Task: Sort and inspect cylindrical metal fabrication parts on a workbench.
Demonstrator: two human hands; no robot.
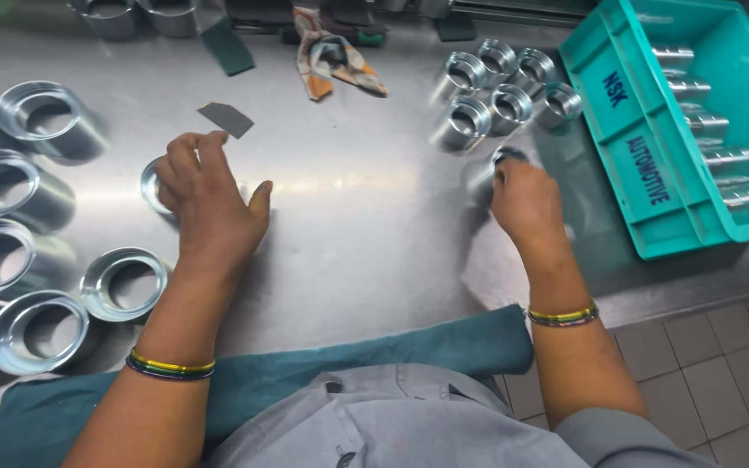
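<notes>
Left hand (210, 204) curled on a wide shiny metal ring (154, 185), right hand (524, 201) closed over a small threaded metal sleeve (504, 158): keep both flat on the steel counter (366, 225), grip firm.

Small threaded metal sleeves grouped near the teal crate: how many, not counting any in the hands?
5, standing in a cluster left of the teal crate: back row; front row. A sixth beside them may belong too.

Both forearms reach forward; the left hand (210, 204) is palm down with fingers (185, 154) curled, the right hand (524, 201) closed into a fist.
</notes>
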